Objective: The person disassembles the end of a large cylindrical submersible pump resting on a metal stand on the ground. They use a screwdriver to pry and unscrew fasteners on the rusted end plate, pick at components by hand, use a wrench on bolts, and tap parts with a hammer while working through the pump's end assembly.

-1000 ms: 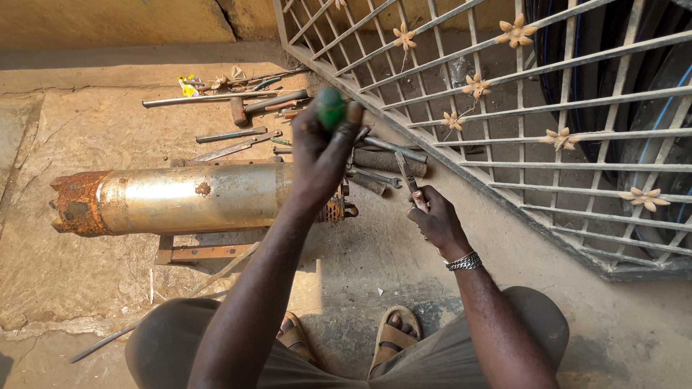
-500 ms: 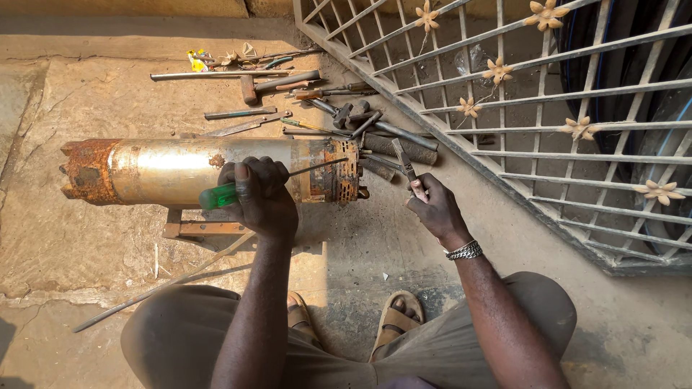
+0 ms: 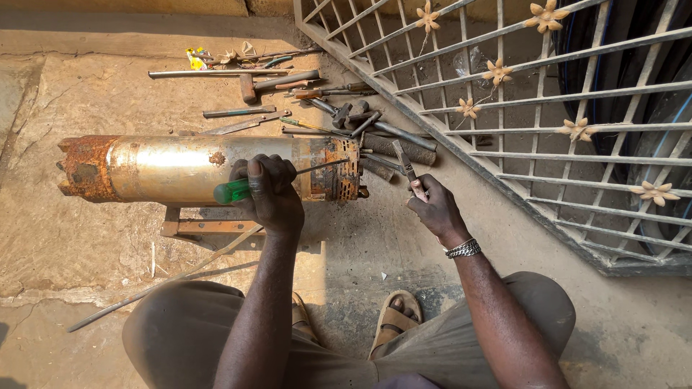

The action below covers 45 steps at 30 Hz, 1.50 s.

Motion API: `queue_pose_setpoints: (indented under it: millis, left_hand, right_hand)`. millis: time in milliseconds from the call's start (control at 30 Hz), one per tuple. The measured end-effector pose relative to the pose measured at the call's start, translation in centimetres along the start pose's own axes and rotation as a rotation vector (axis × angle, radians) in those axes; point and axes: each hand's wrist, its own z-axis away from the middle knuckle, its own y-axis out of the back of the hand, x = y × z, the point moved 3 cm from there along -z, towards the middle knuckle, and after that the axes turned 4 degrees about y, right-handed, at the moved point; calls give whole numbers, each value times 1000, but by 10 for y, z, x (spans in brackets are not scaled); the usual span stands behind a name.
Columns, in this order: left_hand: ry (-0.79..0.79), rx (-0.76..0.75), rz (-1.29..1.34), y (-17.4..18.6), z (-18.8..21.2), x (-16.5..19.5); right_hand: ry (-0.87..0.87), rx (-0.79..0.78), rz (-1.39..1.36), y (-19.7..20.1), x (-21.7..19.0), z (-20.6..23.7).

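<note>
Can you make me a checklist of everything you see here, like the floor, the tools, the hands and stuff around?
Surface: rough, stained concrete floor, dusty and cracked.
Job's things: long metal cylinder with rusty ends lying on its side on a small rusty metal stand; green-handled screwdriver with its shaft reaching the cylinder's rusty right end.
Clutter: hammer, long steel rod and a pile of hand tools on the floor behind the cylinder.
Hands: left hand grips the screwdriver; right hand holds a thin metal tool.
Cables: nothing seen.
Surroundings: grey metal grille with flower ornaments on the right.
</note>
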Motion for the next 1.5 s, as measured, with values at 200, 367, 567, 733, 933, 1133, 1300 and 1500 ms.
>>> queue_pose_setpoints:
  millis: [200, 367, 567, 733, 933, 1133, 1300, 1500]
  left_hand:
    - [-14, -26, -1, 2, -1, 0]
    - [-17, -20, -3, 3, -1, -1]
    - [-31, -30, -17, 2, -1, 0]
    - [-33, -42, -49, -1, 1, 1]
    - [-3, -54, -39, -2, 5, -1]
    - [-2, -76, -18, -1, 6, -2]
    - [-31, -109, -64, -3, 8, -3]
    - [-97, -136, -196, -4, 18, -5]
  right_hand:
    - [-21, -30, 59, -1, 3, 0]
    - [-7, -30, 63, -2, 5, 0]
    - [-1, -41, 62, -4, 6, -1]
    - [-8, -48, 87, -5, 6, -1]
    - [2, -50, 122, -7, 5, -2]
    - [-8, -66, 126, -8, 12, -3]
    - [-14, -66, 128, -10, 19, -6]
    - [58, -71, -158, -5, -25, 7]
